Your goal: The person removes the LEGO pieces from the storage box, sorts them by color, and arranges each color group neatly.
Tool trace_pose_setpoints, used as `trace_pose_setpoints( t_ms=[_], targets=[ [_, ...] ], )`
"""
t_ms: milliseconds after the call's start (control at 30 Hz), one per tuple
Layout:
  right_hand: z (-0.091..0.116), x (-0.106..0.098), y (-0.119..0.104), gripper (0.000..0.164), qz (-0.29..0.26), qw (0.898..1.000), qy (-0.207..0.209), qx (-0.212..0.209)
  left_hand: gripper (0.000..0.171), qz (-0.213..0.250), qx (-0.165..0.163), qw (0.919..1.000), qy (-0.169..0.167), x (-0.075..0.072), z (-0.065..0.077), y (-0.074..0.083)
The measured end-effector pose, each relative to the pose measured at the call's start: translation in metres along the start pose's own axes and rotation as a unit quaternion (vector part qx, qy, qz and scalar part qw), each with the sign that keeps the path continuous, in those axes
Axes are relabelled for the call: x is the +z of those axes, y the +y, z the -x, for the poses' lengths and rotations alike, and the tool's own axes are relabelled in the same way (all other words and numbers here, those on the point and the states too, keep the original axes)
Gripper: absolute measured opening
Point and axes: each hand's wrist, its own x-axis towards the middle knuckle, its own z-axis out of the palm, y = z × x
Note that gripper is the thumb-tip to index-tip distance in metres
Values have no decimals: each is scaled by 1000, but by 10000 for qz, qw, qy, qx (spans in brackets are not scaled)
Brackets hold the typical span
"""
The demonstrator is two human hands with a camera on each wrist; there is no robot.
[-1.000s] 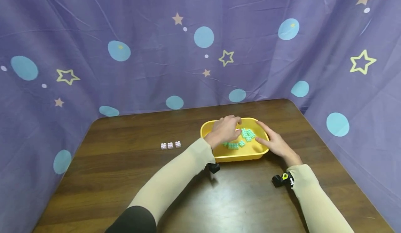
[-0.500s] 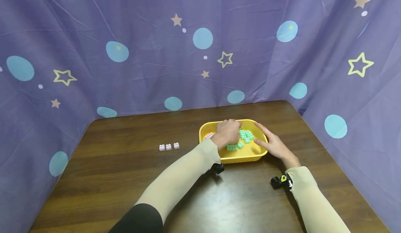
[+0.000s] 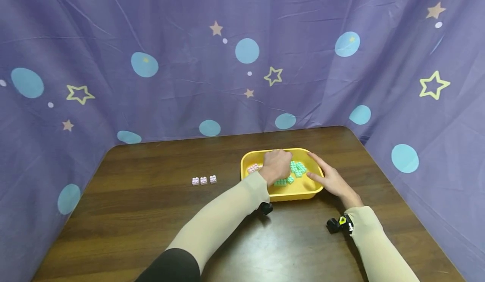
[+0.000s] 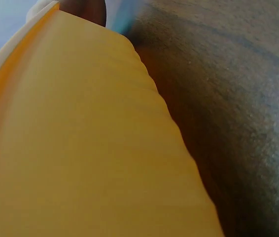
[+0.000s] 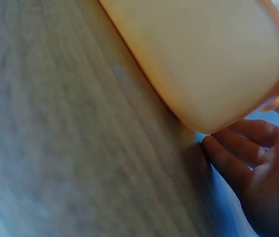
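Observation:
A yellow plastic tray point(image 3: 291, 197) stands on the table, with mint-green toy building bricks point(image 3: 298, 168) inside it and pink ones point(image 3: 253, 168) at its left end. My left hand point(image 3: 278, 164) reaches down into the middle of the tray, back of the hand up. Its fingertips are hidden, and I cannot tell whether they hold a brick. My right hand point(image 3: 331, 181) holds the tray's right end, thumb over the rim and other fingers against the outer wall. Those fingers point(image 5: 228, 163) show at the tray's corner in the right wrist view. The left wrist view is mostly tray wall point(image 4: 90, 128).
Left of the tray, three small pale pink bricks point(image 3: 203, 180) lie in a row on the wooden table point(image 3: 151, 214). A purple curtain point(image 3: 182, 71) with stars and blue dots hangs behind the table and at both sides.
My left hand has lowered into the tray and its visible fingers have gone out of sight beneath it; pink bricks at the left end came into view. The right hand has stayed at the rim.

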Motion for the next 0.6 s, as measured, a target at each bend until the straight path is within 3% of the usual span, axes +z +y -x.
trace_pose_setpoints(
  t_ms=[600],
  targets=[
    [1,0,-3,71,-18,10000,29,-78,3,-70,22,9999,-143,3,-3,1]
  ],
)
